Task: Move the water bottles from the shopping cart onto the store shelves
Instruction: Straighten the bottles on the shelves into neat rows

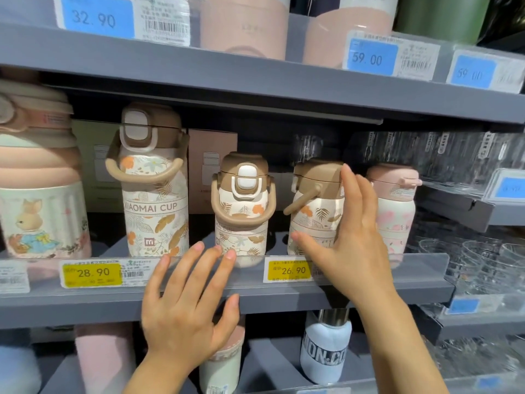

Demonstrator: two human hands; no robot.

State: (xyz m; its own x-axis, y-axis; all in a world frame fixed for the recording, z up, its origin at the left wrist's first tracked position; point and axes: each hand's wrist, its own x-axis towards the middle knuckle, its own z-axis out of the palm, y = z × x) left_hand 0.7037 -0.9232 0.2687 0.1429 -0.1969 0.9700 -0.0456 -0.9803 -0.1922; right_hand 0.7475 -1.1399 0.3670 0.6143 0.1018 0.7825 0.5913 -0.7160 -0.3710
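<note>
Bottle (316,207) being straightened on middle shelf (284,297).
Right hand (349,251) flat against its side, fingers straight, gripping nothing; left hand (184,302) open, steadying shelf edge.

The right hand (352,240) hides the right side of a leaf-print bottle (312,211). The bunny bottle (39,194) is cut by the left edge.

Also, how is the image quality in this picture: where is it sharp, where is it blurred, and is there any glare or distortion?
Head view: the XIAOMAI CUP bottle and the 28.90 price tag read sharply; the right hand is slightly soft; the clear glassware at right is smeared and glary; the far-right 59.00 label is blurred; the shelf edges bow from the wide-angle lens.
</note>
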